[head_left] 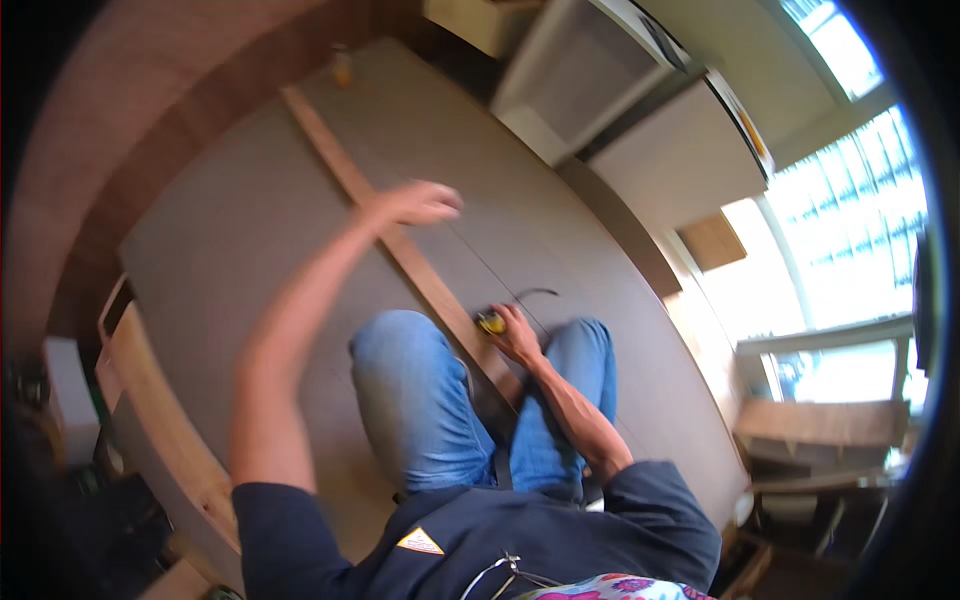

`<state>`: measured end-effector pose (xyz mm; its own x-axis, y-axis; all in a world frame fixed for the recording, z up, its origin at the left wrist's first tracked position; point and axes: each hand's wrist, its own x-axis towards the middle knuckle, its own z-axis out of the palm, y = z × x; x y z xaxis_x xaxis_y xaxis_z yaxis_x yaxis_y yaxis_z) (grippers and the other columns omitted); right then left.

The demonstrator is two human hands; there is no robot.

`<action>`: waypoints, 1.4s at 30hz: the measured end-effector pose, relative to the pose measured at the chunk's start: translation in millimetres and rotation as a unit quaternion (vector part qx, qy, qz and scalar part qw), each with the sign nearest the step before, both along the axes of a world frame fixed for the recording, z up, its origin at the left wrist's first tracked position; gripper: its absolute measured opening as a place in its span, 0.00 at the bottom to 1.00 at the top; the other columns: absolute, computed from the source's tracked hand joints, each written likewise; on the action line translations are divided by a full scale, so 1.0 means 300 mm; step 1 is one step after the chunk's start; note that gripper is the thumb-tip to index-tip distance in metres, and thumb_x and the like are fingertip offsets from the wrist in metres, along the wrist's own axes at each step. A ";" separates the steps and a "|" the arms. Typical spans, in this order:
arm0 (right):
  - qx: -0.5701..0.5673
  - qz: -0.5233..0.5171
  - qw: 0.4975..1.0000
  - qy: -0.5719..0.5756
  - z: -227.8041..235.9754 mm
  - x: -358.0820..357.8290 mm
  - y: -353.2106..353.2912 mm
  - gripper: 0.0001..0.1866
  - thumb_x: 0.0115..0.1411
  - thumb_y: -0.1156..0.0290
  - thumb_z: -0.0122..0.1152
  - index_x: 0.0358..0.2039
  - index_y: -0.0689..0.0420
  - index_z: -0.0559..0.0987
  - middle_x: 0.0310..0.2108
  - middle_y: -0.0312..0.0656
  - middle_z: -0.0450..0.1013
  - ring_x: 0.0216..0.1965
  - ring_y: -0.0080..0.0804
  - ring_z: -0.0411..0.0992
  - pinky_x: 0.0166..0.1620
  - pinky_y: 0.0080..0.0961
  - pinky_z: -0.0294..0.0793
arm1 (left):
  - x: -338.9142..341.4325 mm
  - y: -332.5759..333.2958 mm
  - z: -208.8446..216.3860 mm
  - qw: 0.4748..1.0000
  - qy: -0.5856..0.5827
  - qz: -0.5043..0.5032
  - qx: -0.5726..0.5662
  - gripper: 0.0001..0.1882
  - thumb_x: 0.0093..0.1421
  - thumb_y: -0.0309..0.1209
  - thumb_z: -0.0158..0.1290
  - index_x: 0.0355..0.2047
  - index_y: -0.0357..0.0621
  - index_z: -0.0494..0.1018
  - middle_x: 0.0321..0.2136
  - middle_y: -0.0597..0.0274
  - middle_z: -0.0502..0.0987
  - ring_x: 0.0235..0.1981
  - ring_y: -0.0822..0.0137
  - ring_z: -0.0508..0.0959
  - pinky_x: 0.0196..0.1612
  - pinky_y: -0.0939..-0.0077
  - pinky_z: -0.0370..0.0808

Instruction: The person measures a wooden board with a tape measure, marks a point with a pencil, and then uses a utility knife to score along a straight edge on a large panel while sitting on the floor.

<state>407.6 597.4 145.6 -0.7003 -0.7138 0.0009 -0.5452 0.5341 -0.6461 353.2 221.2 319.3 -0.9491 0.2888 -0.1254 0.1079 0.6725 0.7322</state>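
Note:
My right hand (517, 337) is closed around a yellow and black tape measure (490, 322), just beyond my knees and beside a long wooden board (425, 280). The board lies slantwise across a large grey-brown panel (270, 215), running from between my legs toward the far left. Farther out, my left hand (422, 203) reaches over the board, its fingers curled in and blurred. Whatever they may hold cannot be made out. A thin dark line (485, 265) crosses the panel to the right of the board. Near the tape measure is a short, curved dark strip (537, 293).
A small bottle-like object with an orange lower part (342, 68) stands near the panel's far edge. Pale cabinets (680, 150) line the far right side. To the left lies a light wooden plank (175, 420). Windows (850, 210) are on the right.

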 end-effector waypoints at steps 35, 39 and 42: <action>-0.207 0.093 0.905 0.361 0.244 -1.132 -2.217 0.41 0.54 0.63 0.73 0.60 0.67 0.59 0.48 0.58 0.65 0.45 0.53 0.69 0.44 0.44 0.75 | 0.615 -0.696 -0.532 0.722 -0.050 0.626 -0.290 0.26 0.67 0.39 0.46 0.66 0.53 0.63 0.70 0.67 0.56 0.73 0.60 0.51 0.73 0.47 0.43; -0.141 -0.101 0.979 0.111 0.344 -1.199 -2.513 0.55 0.48 0.58 0.79 0.65 0.65 0.51 0.54 0.58 0.60 0.51 0.52 0.67 0.48 0.46 0.75 | 0.641 -0.709 -0.520 0.721 -0.078 0.635 -0.266 0.27 0.67 0.39 0.46 0.66 0.54 0.62 0.70 0.67 0.56 0.73 0.60 0.51 0.73 0.47 0.43; -0.130 -0.105 0.985 0.052 0.335 -1.272 -2.544 0.48 0.50 0.54 0.76 0.61 0.61 0.55 0.54 0.56 0.62 0.52 0.52 0.68 0.50 0.47 0.74 | 0.612 -0.716 -0.528 0.728 -0.074 0.619 -0.286 0.27 0.66 0.38 0.47 0.65 0.52 0.63 0.70 0.64 0.57 0.72 0.58 0.51 0.72 0.46 0.45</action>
